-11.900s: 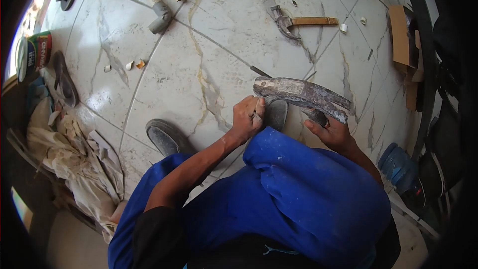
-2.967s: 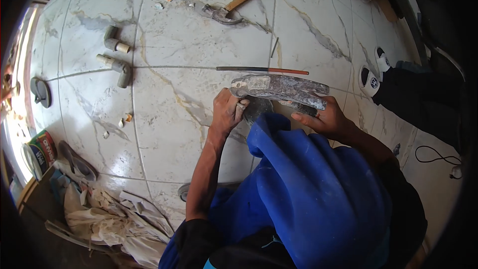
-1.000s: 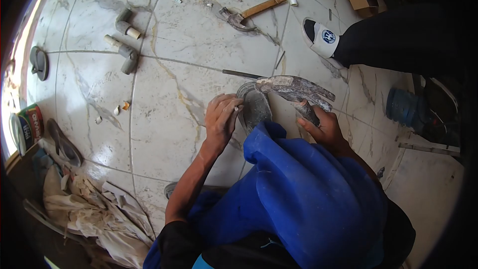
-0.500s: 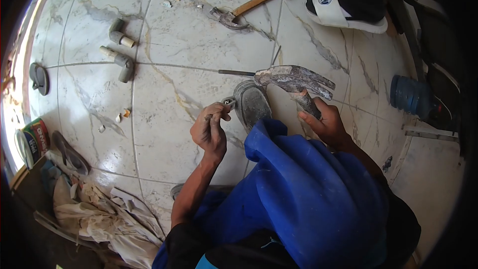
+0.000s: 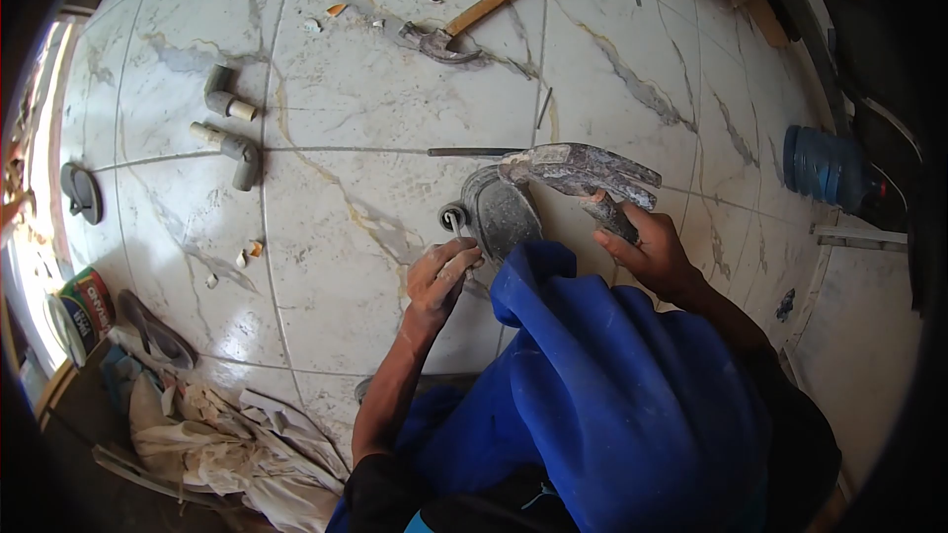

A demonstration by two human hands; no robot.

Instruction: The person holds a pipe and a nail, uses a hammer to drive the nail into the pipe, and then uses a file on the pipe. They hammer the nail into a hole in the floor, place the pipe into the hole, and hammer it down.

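My left hand [image 5: 443,274] is pinched on a thin light-coloured tool [image 5: 455,225] whose far end is in a small dark round fitting [image 5: 451,214] on the floor. That fitting sits beside the toe of a dusty grey shoe [image 5: 499,205]. In my right hand [image 5: 647,247] is the short handle of a worn claw hammer [image 5: 583,170], its head lying sideways above the shoe. A thin dark rod [image 5: 464,151] lies on the tiles to the left of the hammer head.
A wooden-handled hammer [image 5: 464,25] lies farther out on the floor. Two grey pipe elbows [image 5: 240,160] are at the left, near a sandal [image 5: 81,192]. A blue bottle [image 5: 822,166] is at the right; crumpled cloth [image 5: 227,444] lies at lower left.
My left hand has moved down and slightly right; the round fitting, earlier at its fingertips, now shows on the floor. The other person's white-sandalled foot has left the view at the top right.
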